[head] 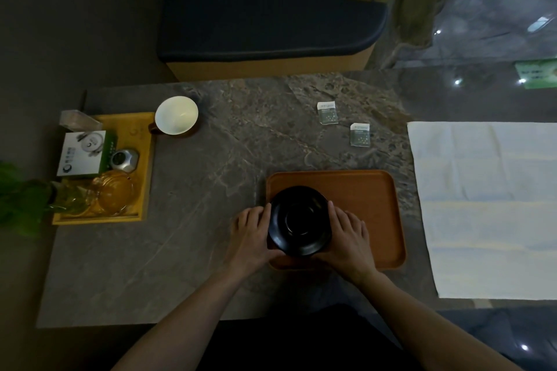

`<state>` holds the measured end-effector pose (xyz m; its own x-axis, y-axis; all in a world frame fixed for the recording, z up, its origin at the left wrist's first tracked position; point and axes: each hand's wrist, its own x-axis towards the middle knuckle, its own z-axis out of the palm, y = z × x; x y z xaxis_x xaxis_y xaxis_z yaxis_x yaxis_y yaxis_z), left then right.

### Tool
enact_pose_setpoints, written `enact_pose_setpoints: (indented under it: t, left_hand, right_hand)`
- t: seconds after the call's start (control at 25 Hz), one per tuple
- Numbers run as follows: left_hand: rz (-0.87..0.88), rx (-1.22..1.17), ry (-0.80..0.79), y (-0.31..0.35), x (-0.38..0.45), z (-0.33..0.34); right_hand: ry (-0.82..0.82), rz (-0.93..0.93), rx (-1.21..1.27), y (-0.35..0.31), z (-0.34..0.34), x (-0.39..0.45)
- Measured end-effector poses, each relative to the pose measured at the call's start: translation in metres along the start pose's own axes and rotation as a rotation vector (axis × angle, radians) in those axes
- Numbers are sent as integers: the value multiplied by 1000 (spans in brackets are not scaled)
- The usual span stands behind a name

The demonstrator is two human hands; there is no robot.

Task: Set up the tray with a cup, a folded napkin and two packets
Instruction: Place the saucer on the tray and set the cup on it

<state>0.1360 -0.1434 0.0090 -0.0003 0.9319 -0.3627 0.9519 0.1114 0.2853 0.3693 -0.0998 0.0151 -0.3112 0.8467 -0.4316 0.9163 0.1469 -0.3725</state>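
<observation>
An orange-brown tray [366,199] lies on the marble table in front of me. A black saucer [299,220] sits over the tray's left part. My left hand [251,233] holds its left rim and my right hand [348,235] holds its right rim, thumbs curled under the near edge. A white cup [176,115] with a dark handle stands at the far left of the table. Two small packets, one [327,112] and the other [360,134], lie flat beyond the tray. A white napkin [488,208] is spread unfolded at the right.
A yellow tray [144,166] at the left holds a white box [83,153], a small metal pot, glass cups and a clear box. A green plant [18,199] stands at the far left edge. A dark cushioned bench [265,24] is behind the table.
</observation>
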Motion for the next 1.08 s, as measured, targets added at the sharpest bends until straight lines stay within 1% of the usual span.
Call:
enact_pose_setpoints:
  t: [0.32, 0.64, 0.72, 0.88, 1.08]
  left_hand:
    - [-31, 2, -45, 1, 0, 0]
    - [-148, -73, -121, 12, -5, -10]
    - [-196, -110, -130, 15, -9, -17]
    - [-255, -311, -90, 12, -20, -34]
    - [-264, -308, -64, -3, -43, -53]
  right_hand:
    - [-15, -16, -29, -1, -4, -1]
    - [-102, -40, -61, -2, -21, 4]
    - [-89, -58, -74, 2, -30, 4]
    - [-8, -125, -93, 8, -53, 7]
    - [-18, -186, -246, 10, -66, 13]
